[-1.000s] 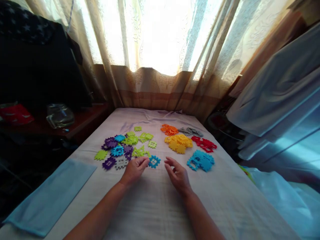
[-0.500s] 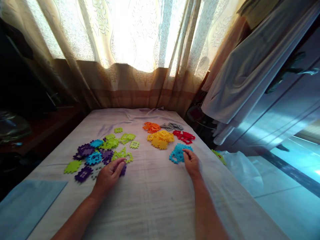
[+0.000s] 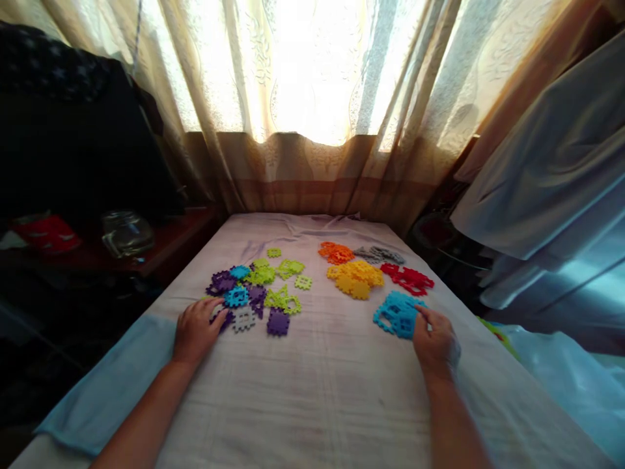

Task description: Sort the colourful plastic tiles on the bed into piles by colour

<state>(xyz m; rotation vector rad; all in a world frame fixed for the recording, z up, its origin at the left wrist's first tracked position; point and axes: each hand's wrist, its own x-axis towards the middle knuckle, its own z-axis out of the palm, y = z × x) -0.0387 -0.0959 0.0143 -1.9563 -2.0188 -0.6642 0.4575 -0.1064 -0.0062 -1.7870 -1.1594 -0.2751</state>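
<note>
My left hand (image 3: 198, 329) is over the left side of a mixed pile of flat, notched plastic building pieces. Its thumb and fingers are apart around a purple piece (image 3: 225, 320), with a grey-white window piece (image 3: 244, 319) close by. Purple, blue and lime-green pieces (image 3: 261, 273) lie behind it, and a purple square (image 3: 278, 322) lies to the right. At the right, my right hand (image 3: 436, 339) has curled fingers, its fingertips at the edge of a pile of blue pieces (image 3: 398, 312). Whatever is between those fingertips, if anything, is hidden.
Sorted piles of yellow (image 3: 355, 277), orange (image 3: 336, 252), grey (image 3: 379, 255) and red pieces (image 3: 407, 279) lie behind the blue ones. A light-blue cloth (image 3: 122, 384) covers the left edge of the sheeted surface (image 3: 312, 397). Curtains hang behind; clothes hang at right.
The view has turned left, so everything appears further right. My left hand has moved left to the outer side of the mixed pile. My right hand has drawn slightly right beside the blue pile.
</note>
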